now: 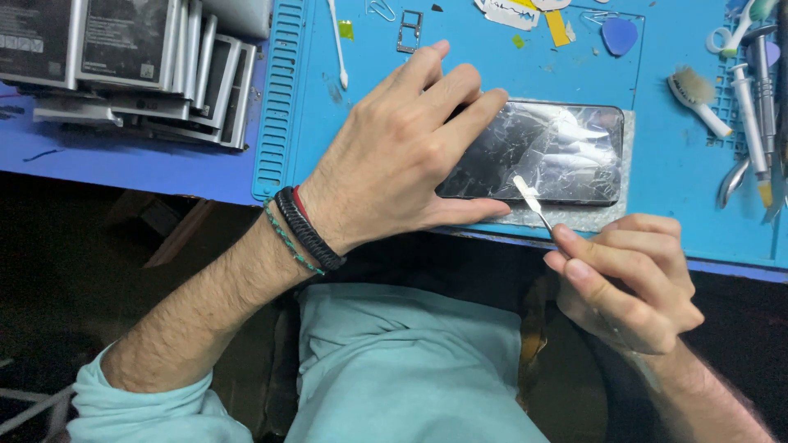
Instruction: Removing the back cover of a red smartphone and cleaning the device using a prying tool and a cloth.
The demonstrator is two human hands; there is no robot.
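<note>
1. The left hand (pixel 402 156) lay flat and open, palm down, with its fingers spread over the left end of the phone (pixel 550 152), pressing it onto the blue mat (pixel 657 164).
2. The phone rested face up near the mat's front edge, at about 1 o'clock from the picture centre; its dark glass was cracked all over.
3. The right hand (pixel 628 279), at 4 o'clock from the phone, was closed in a pinch grip on a thin metal pry tool (pixel 532 201).
4. The flat tip of the pry tool touched the phone's near edge, and its shaft ran back toward 5 o'clock into the fingers.
5. A stack of grey batteries (pixel 139 66) sat on the table at 10 o'clock, well apart from the phone.
6. A small brush (pixel 698 98) and several screwdrivers (pixel 759 107) lay at 2 o'clock on the mat.
7. A blue pick (pixel 620 34) lay at 12 o'clock from the phone.
</note>
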